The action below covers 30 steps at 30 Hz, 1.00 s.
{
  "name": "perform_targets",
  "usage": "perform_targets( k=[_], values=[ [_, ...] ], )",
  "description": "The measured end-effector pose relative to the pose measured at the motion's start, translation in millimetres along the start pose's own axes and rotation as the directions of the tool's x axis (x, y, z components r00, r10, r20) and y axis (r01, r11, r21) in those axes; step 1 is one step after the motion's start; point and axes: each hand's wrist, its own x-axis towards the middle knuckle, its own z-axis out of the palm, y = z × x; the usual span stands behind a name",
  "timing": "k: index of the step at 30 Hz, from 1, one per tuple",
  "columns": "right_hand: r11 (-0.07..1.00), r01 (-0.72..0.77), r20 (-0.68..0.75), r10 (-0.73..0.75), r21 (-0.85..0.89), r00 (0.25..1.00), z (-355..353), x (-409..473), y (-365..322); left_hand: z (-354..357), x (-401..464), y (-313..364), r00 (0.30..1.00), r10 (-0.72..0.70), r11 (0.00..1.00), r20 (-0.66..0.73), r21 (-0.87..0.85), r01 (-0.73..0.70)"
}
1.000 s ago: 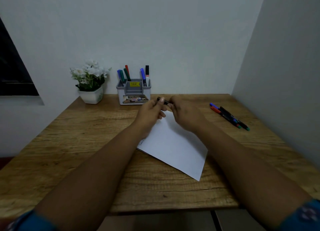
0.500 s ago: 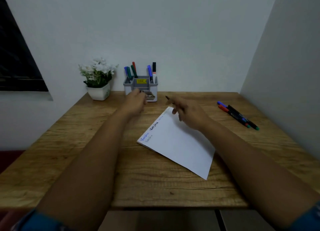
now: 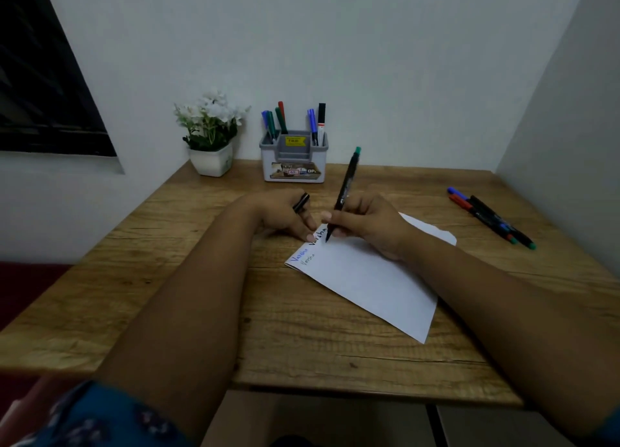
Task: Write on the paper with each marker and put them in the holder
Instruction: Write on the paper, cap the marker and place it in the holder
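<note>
A white sheet of paper (image 3: pixel 372 279) lies slanted on the wooden table (image 3: pixel 201 312), with handwritten words near its upper left corner. My right hand (image 3: pixel 372 227) grips a black marker with a green end (image 3: pixel 345 188), its tip touching the paper beside the writing. My left hand (image 3: pixel 285 215) rests on the table at the paper's corner, holding the black marker cap (image 3: pixel 301 202) and pressing a finger on the sheet. A grey holder (image 3: pixel 294 160) at the back wall contains several markers. Three loose markers (image 3: pixel 489 217) lie at the right.
A white pot of white flowers (image 3: pixel 211 134) stands left of the holder. Walls close in the table at the back and right. A dark window (image 3: pixel 40 77) is on the left.
The hands pulled the cap off the marker and parted. My right hand lowered the marker tip to the paper; my left hand came back from near the holder to the paper's corner.
</note>
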Motion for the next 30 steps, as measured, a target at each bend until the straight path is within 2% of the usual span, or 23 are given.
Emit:
perform_targets(
  k=[3,5,9,15,19,23,27,30],
  values=[
    [0.987,0.031,0.100,-0.015,-0.157,0.995,-1.1,-2.6,0.6,0.4,-1.2,2.3,1.000,0.020,1.000,-0.002,0.006,-0.020],
    [0.962,0.052,0.118,-0.021,-0.266,0.993,0.5,-2.1,2.8,0.1,-0.5,-0.2,0.999,0.023,0.999,0.028,-0.027,-0.022],
    [0.957,0.060,0.061,-0.045,-0.284,0.997,3.4,-1.8,6.3,-1.4,0.8,-4.6,0.998,0.030,0.997,0.055,-0.078,-0.026],
    [0.919,0.078,0.129,-0.030,-0.387,0.991,2.6,-2.0,4.0,-2.2,3.2,-6.2,0.998,0.035,0.997,0.057,-0.069,-0.031],
    [0.919,0.067,0.067,-0.044,-0.390,0.997,2.5,-2.8,4.2,-2.1,2.9,-6.0,0.997,0.035,0.997,0.065,-0.068,-0.030],
    [0.901,0.077,0.084,-0.045,-0.427,0.995,3.9,-2.6,3.4,-2.2,2.7,-5.7,0.997,0.042,0.997,0.061,-0.060,-0.038],
    [0.943,0.071,0.038,-0.062,-0.324,0.997,1.1,-1.7,5.7,-2.5,2.6,-5.6,0.997,0.041,0.998,0.071,-0.059,-0.036],
    [0.946,0.065,0.063,-0.048,-0.319,0.997,2.0,-1.5,7.1,-2.7,2.6,-4.7,0.997,0.036,0.998,0.074,-0.052,-0.033]
  ],
)
